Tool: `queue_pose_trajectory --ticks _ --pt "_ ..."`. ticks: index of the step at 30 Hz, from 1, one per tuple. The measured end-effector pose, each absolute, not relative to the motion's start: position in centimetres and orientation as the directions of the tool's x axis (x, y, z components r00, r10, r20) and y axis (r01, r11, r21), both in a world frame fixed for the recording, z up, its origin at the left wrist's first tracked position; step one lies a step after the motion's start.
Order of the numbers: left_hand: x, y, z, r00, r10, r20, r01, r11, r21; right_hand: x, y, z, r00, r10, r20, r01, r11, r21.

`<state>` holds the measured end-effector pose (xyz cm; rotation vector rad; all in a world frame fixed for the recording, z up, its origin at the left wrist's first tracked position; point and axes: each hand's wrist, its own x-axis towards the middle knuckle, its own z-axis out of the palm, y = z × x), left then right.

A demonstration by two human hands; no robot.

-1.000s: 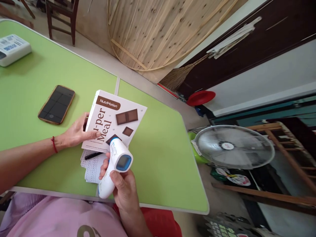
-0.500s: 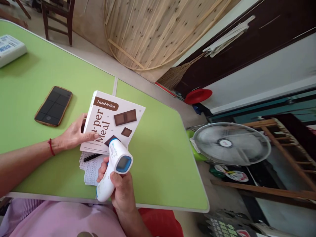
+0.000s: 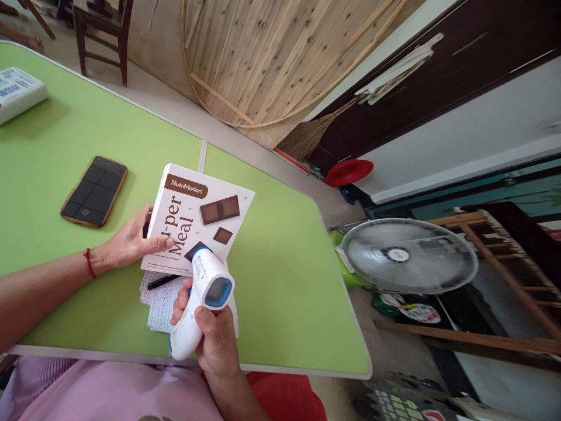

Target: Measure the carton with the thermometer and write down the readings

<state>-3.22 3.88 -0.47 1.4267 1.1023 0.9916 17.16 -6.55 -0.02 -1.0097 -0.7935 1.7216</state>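
My left hand (image 3: 131,237) grips the left side of a white NutriMotion box (image 3: 175,204), its thumb across the printed front and its fingers behind. The box is tilted toward me above the table. In my right hand (image 3: 214,333) is a white and blue infrared thermometer (image 3: 195,310), held by its handle. Its small screen faces me and its front end points at the lower part of the box, overlapping it in view; whether they touch I cannot tell. Under both lie sheets of handwritten paper (image 3: 164,307) with a black pen (image 3: 162,282) on top, partly hidden.
A phone (image 3: 94,190) lies on the green table (image 3: 280,280), left of the box. A white package (image 3: 20,93) sits at the far left. Beyond the table's right edge stands a fan (image 3: 407,255). A wooden chair (image 3: 103,35) is behind the table.
Both hands keep their holds on the box and the thermometer. The view has shifted very slightly; otherwise the scene looks the same.
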Motion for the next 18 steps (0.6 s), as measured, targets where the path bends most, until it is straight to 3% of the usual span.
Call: queue_pose_trajectory --ticks 18 --pt "-3.51 4.17 0.15 0.245 0.969 0.018 0.166 -0.060 0.984 16.88 -6.22 0.37 -0.199 0.936 -0.289 -0.380 -0.345 -0.858"
